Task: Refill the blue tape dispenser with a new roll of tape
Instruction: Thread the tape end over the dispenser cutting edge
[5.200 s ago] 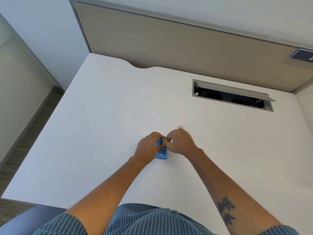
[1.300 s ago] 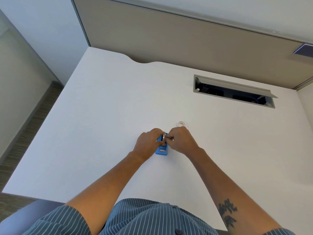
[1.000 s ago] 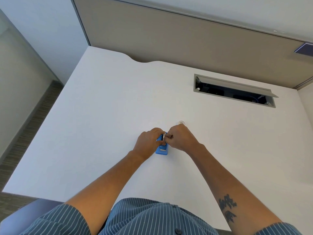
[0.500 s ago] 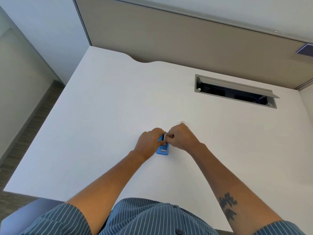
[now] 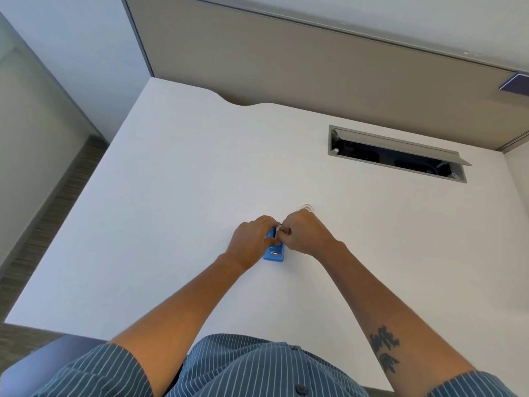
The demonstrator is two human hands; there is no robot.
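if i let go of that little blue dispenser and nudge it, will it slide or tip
The small blue plastic tape dispenser probably slides: it looks light and lies flat on the smooth white desk. Tipping seems unlikely given its low shape. The left hand bracing it suggests it shifts easily.

Two bare forearms, left hand (image 5: 252,242), right hand (image 5: 305,234), no rings or watch visible, dark two-part tattoo (image 5: 385,352) on right forearm, short-sleeved blue shirt (image 5: 243,368) with thin white vertical pinstripes, dark front buttons (image 5: 300,389).
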